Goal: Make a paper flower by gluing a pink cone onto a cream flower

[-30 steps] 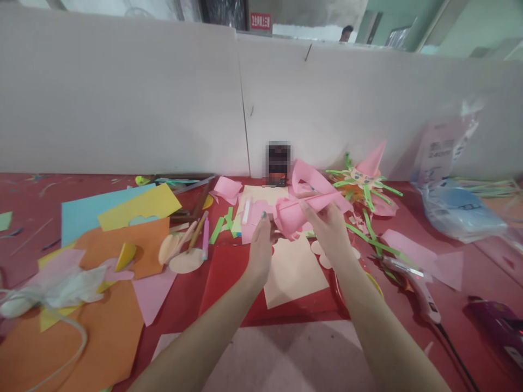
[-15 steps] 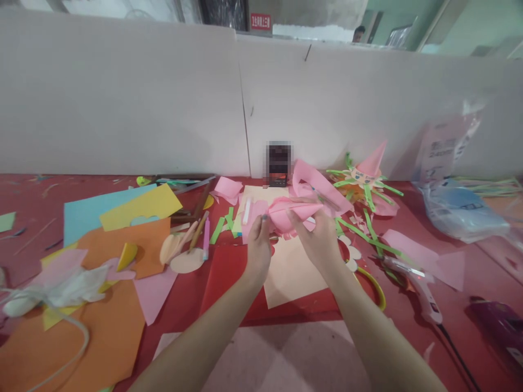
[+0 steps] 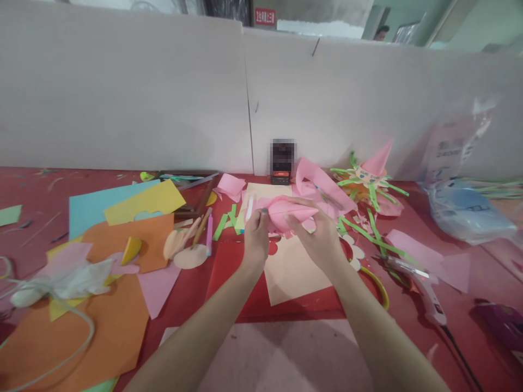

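Between my two hands is a pink paper cone [image 3: 281, 214], lying on its side with its tip to the right. My left hand [image 3: 257, 234] is closed on the wide left end, thumb on top. Around the tip side, my right hand [image 3: 316, 234] pinches the cone with its thumb in front and fingers behind. Fringed pink edges show just below it. Under the hands lie a cream paper sheet [image 3: 292, 275] and a red sheet [image 3: 229, 272]. The inside of the cone is hidden from me.
On the right are a glue gun [image 3: 420, 283] with its cord, a finished-looking pink cone hat [image 3: 376, 163] with green strips, and a plastic bag [image 3: 466, 207]. Orange card [image 3: 102, 326], blue paper [image 3: 87, 212] and a white cable [image 3: 87, 332] spread over the left. A white partition [image 3: 122, 98] stands behind.
The whole view has shifted slightly, so things appear a little further right. Both hands keep hold of the pink cone, which has turned slightly in them.
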Tool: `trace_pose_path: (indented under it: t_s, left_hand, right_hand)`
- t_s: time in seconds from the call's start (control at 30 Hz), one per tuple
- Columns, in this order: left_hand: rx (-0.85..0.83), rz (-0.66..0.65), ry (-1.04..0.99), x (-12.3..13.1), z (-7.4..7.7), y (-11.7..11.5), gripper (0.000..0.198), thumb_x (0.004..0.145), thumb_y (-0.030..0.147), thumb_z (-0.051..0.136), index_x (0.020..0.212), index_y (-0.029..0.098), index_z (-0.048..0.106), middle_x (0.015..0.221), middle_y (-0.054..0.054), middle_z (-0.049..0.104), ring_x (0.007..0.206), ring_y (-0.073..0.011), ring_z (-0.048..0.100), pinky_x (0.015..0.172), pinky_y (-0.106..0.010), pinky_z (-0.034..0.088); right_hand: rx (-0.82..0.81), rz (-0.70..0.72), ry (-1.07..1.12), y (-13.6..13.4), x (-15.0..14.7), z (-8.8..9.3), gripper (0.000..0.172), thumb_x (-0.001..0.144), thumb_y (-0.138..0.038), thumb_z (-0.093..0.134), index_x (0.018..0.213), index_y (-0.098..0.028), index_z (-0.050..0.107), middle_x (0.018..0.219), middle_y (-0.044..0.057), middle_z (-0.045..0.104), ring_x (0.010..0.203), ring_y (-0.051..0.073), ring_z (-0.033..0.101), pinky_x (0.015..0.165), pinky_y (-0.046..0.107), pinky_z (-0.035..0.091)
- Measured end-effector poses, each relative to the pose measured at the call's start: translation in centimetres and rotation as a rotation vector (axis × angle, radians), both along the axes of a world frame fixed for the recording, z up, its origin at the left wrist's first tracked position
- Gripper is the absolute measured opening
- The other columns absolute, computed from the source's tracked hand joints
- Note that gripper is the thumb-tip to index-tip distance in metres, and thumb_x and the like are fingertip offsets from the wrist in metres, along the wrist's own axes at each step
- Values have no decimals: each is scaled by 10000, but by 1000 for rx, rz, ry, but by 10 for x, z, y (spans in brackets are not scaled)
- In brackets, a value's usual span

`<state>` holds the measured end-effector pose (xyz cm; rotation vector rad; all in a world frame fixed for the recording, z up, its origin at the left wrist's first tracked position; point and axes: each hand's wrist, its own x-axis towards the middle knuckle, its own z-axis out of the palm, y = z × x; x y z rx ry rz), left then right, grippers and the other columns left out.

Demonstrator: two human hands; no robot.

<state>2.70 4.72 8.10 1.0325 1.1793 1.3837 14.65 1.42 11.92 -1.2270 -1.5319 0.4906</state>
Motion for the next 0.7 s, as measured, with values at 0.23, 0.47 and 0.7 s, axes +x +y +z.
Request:
trace_pose_path:
  t_s: [0.23,0.47,0.7]
  left_hand:
    - [-100,-94,-65,-1,4,0,325,719,500,560,693,185,488,609,40,431,543,-79,484,472,-179,445]
    - [-51,-37,2,-8,11,2,278,744,450,554,683,180,566,621,17,495,542,-81,457,509,-194,423]
    - [-54,-214,-86,-11,5,6,329,714,485,581,696,156,585,561,20,482,490,-82,446,455,-199,368]
  right_hand:
    - [14,59,-55,-2,2,5,292,804,-370,538,1082,-292,581,1143,24,604,1103,207,526,957,394,396]
    - [-32,277,223,1,15,7,348,854,-473,415,1102,-294,581,1194,25,573,1131,189,508,951,383,410]
    - [-172,-7,131,21,27,-16,341,763,-438,566,1006,-202,610,1051,72,633,944,197,589,797,332,465]
